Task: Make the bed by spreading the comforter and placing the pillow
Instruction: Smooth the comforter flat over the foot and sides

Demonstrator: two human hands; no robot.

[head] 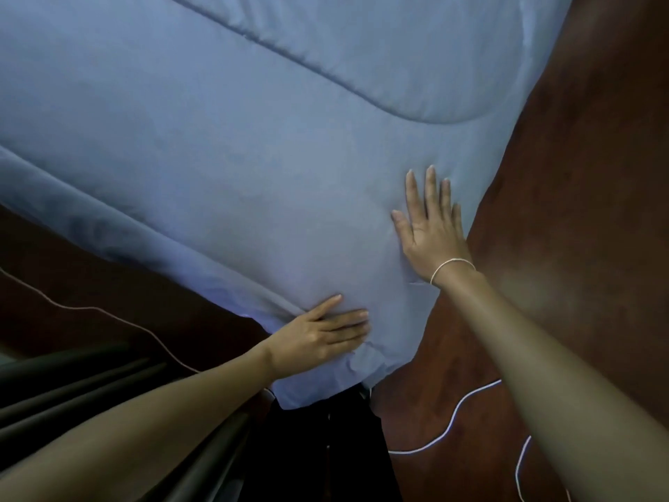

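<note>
**Both hands flat on comforter corner**

No brands, labels or readable writing in view.

Blue comforter [253, 139] fills the frame from 9 o'clock through 12 to about 2, spread over a dark reddish-brown bed surface [579, 157]. Its near corner hangs toward 6 o'clock. A curved stitched seam runs across the top part, 11 to 1 o'clock.

Left hand [322, 336], just below centre: fingers straight, together, pointing toward 3 o'clock, palm pressed on the comforter near the corner edge. Grips nothing.

Right hand [432, 230], at 3 o'clock of centre: fingers extended and slightly spread, pointing to 12, palm down on the comforter beside its right edge. Grips nothing. Thin white band [452, 268] on that wrist.

White cord [452, 414] lies on the bed surface at 5 o'clock. Dark bars [72, 378] at 7–8 o'clock, thin wire [108, 313] above them.

Pillow not visible.
</note>
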